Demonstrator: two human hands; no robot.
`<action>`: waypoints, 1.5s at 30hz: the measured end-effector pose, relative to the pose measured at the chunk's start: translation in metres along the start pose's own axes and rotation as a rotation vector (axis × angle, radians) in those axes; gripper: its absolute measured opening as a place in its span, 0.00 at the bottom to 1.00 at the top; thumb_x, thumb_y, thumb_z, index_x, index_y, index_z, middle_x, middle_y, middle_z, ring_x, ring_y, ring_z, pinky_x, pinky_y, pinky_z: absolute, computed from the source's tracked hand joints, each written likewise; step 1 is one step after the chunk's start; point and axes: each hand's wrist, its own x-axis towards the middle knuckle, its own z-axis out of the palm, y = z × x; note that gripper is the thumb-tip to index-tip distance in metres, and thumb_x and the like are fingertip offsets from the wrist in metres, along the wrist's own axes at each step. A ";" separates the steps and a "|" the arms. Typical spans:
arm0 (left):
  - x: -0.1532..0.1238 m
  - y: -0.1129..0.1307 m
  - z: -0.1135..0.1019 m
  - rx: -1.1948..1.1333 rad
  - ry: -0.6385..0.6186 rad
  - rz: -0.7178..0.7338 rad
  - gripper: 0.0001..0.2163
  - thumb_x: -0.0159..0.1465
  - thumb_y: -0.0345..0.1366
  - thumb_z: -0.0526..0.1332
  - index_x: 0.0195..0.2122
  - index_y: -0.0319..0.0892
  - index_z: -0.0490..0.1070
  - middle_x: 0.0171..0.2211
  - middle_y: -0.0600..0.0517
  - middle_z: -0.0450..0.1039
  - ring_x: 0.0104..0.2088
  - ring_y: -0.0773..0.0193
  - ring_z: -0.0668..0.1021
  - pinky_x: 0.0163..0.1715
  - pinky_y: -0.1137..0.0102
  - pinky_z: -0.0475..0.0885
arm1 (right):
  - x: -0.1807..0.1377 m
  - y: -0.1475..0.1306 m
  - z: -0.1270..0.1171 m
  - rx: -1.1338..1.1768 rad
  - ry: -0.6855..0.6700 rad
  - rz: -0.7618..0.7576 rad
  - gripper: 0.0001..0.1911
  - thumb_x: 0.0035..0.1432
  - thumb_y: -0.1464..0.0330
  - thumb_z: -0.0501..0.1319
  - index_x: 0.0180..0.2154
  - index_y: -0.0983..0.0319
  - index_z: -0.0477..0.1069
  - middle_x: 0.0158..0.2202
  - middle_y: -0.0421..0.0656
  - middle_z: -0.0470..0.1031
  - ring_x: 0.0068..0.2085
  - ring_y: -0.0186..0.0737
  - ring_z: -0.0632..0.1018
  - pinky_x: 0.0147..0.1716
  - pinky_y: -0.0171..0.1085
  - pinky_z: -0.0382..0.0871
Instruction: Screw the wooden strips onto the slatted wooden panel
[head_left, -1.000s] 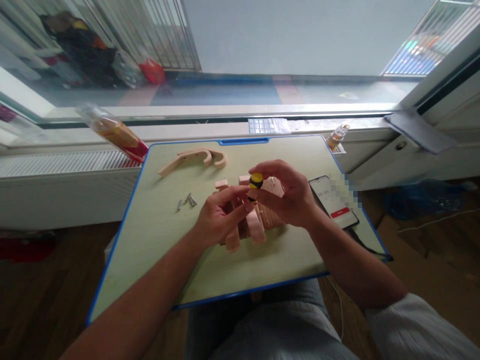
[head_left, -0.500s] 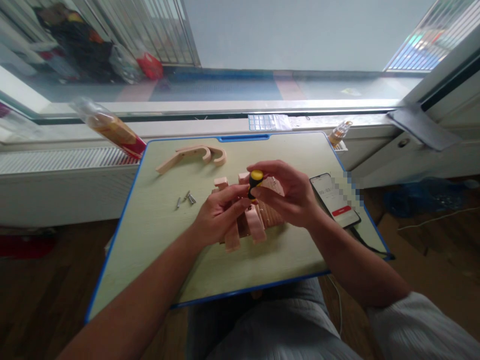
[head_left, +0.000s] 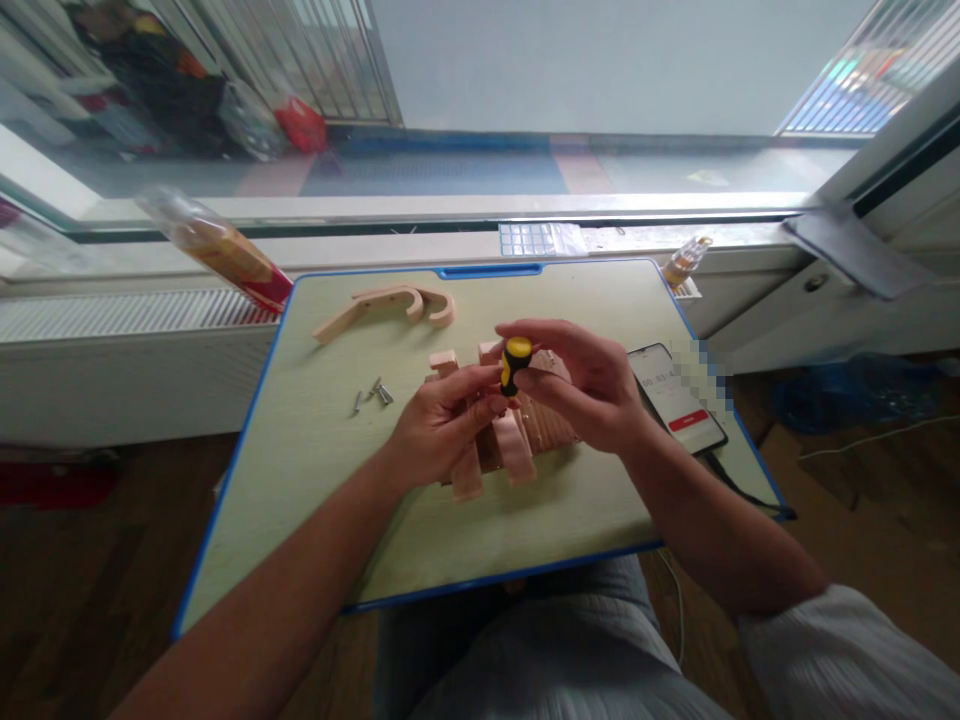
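My right hand [head_left: 589, 385] holds a stubby yellow and black screwdriver [head_left: 517, 362] upright, thumb and fingers about its handle. At the driver's lower end, the thumb and forefinger of my left hand [head_left: 439, 420] are pinched together; what lies between them is hidden. Beneath both hands is a ribbed wooden piece [head_left: 551, 428], crossed by pale wooden strips [head_left: 514, 450] with rounded ends. The tip of the screwdriver cannot be made out. Several metal screws [head_left: 383, 394] lie left of my left hand. Farther back rest curved wooden hooks [head_left: 390, 298].
The small table [head_left: 300, 520] has a blue edge. On its right side lies a phone [head_left: 679, 400] with a cable. Behind the table are a large bottle [head_left: 225, 255] at left, a small bottle [head_left: 686, 262] at right, and a clear blister sheet [head_left: 541, 240] on the sill.
The screwdriver handle leans slightly differently in my right hand, and my right fingers have shifted a little on it. Otherwise the whole view has only moved slightly.
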 end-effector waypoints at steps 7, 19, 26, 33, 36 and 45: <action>-0.002 -0.003 0.001 -0.006 0.019 0.018 0.16 0.68 0.46 0.75 0.53 0.44 0.85 0.42 0.48 0.86 0.42 0.58 0.86 0.43 0.68 0.81 | -0.004 0.017 0.012 -0.013 0.159 -0.097 0.18 0.63 0.69 0.76 0.51 0.54 0.75 0.44 0.39 0.80 0.43 0.39 0.81 0.46 0.42 0.77; 0.000 -0.005 -0.001 -0.061 -0.009 -0.018 0.17 0.71 0.48 0.72 0.57 0.49 0.85 0.53 0.46 0.87 0.52 0.53 0.87 0.52 0.63 0.83 | -0.001 0.002 0.001 -0.050 0.026 -0.118 0.17 0.69 0.69 0.69 0.58 0.55 0.79 0.48 0.44 0.85 0.49 0.44 0.84 0.52 0.47 0.80; -0.001 -0.008 0.001 -0.088 0.015 0.012 0.22 0.65 0.45 0.78 0.58 0.46 0.84 0.47 0.47 0.88 0.45 0.56 0.87 0.45 0.65 0.83 | -0.005 0.017 0.013 -0.115 0.211 -0.131 0.15 0.62 0.67 0.76 0.47 0.54 0.76 0.40 0.39 0.82 0.40 0.41 0.83 0.44 0.45 0.79; 0.000 -0.011 0.001 -0.121 0.013 -0.001 0.19 0.68 0.45 0.76 0.57 0.47 0.85 0.54 0.45 0.86 0.51 0.54 0.87 0.48 0.65 0.83 | -0.005 0.012 0.008 -0.039 0.137 -0.091 0.20 0.61 0.67 0.77 0.52 0.55 0.77 0.45 0.43 0.83 0.45 0.44 0.84 0.48 0.47 0.79; 0.000 -0.010 0.001 -0.168 -0.010 -0.016 0.19 0.68 0.45 0.75 0.58 0.48 0.84 0.49 0.47 0.88 0.47 0.56 0.88 0.47 0.66 0.83 | -0.003 0.006 0.002 0.024 0.050 -0.065 0.20 0.67 0.67 0.71 0.59 0.55 0.78 0.50 0.46 0.85 0.51 0.48 0.85 0.53 0.50 0.80; 0.001 -0.003 0.002 -0.142 -0.021 -0.018 0.20 0.68 0.45 0.75 0.58 0.42 0.82 0.45 0.46 0.87 0.42 0.58 0.87 0.43 0.68 0.81 | -0.004 0.021 0.009 -0.095 0.214 -0.089 0.15 0.62 0.68 0.75 0.48 0.54 0.75 0.42 0.39 0.80 0.41 0.39 0.80 0.44 0.44 0.76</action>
